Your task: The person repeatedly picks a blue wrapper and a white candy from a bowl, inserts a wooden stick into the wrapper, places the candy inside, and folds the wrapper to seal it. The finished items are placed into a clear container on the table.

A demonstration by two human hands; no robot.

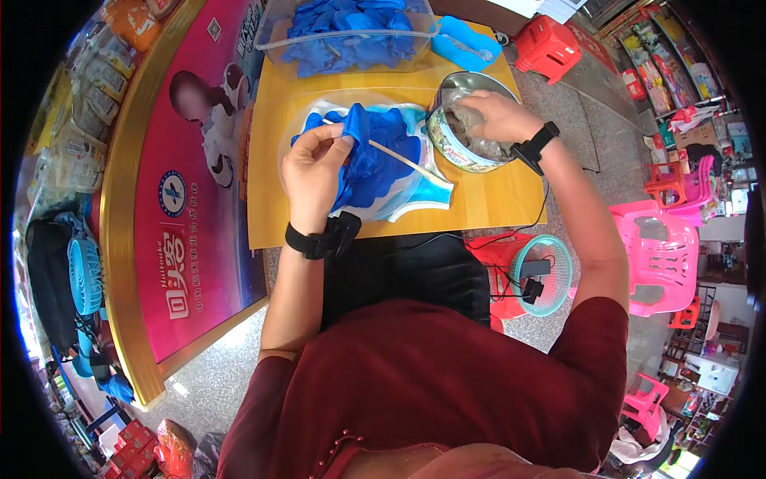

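My left hand [313,172] is closed, pinching a folded blue cloth petal [357,134] between thumb and fingers. A thin pale stick [407,162] slants past the petal, over a pile of blue petals [387,152]. The pile lies on a clear round sheet, above a white and light-blue printed piece [431,190]. To the right, my right hand [499,116] reaches into a round printed tin [463,160]. Its fingers curl down into a crumpled clear plastic bag [487,145] inside; the fingertips are partly hidden, and what they hold cannot be made out.
A clear plastic bin [343,38] of blue petals stands at the table's far edge, beside a light-blue tray [467,44]. The yellow table [275,211] ends at my lap. Right of me are a teal basket [520,297] with cables and a pink chair [654,255]; a pink-panelled counter [199,271] stands left.
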